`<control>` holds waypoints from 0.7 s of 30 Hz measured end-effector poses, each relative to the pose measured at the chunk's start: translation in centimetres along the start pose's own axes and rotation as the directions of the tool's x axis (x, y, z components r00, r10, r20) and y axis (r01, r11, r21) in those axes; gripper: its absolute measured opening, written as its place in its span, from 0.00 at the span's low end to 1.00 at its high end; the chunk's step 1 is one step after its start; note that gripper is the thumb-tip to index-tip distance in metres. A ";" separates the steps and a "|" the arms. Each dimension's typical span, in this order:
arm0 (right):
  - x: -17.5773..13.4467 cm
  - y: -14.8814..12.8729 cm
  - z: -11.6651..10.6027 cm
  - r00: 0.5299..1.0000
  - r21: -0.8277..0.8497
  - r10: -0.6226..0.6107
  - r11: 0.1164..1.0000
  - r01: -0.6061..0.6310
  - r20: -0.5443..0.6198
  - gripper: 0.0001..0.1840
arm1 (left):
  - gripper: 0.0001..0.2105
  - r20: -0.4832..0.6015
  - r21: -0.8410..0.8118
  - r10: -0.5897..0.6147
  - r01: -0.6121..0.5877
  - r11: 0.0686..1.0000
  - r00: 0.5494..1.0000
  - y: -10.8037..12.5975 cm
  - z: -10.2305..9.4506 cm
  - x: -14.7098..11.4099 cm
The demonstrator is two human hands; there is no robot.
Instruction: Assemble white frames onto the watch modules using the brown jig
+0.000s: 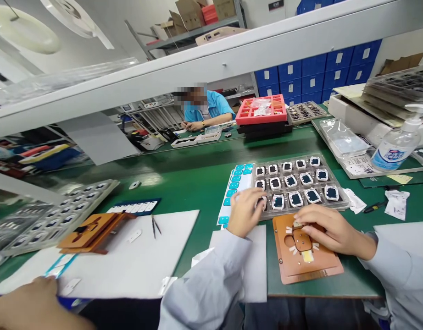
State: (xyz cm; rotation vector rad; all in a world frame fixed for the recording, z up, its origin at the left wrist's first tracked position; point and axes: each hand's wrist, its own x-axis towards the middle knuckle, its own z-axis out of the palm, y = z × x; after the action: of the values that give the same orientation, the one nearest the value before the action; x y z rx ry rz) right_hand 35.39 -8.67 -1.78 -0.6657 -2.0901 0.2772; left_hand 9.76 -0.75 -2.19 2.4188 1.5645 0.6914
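My left hand [245, 210] reaches to the near left corner of a clear plastic tray [276, 214]. Its thumb and fingers close around a white-framed part with a dark centre [263, 203]. More such parts sit in rows in the tray. My right hand [330, 229] rests over an orange-brown fixture plate [290, 268], fingers bent and together at its top edge. A small pale piece [297, 224] shows at those fingertips; what they grip is partly hidden. The plate has a dark-outlined recess [303, 240], white strips and a yellowish tab [308, 256].
Blue-tabbed sheets [235, 183] lie left of the tray. Tweezers [155, 227] and a second brown fixture [91, 233] are on the left, near another person's hand [29, 305]. A pump bottle [397, 142] stands right. A person in blue [214, 105] sits opposite.
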 end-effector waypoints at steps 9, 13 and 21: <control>0.1 0.0 -0.1 1.000 0.023 -0.018 1.000 0.018 0.001 0.11 | 0.28 0.030 0.113 -0.670 0.664 0.739 0.741 -7.8 -3.0 1.3; 0.0 0.1 -0.1 1.000 0.014 -0.020 1.000 0.020 0.000 0.11 | 0.25 0.106 0.088 -0.664 0.659 0.747 0.740 -8.8 -2.3 1.7; -0.1 0.1 -0.2 1.000 0.005 -0.023 1.000 0.023 0.016 0.10 | 0.22 0.091 0.073 -0.634 0.630 0.773 0.768 -10.2 -2.0 1.7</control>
State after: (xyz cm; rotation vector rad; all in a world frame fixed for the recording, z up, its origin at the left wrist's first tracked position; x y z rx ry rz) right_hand 35.65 -8.62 -1.82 -0.6376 -2.1100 0.2756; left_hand 1.09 5.00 -3.88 1.7052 2.1732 0.3778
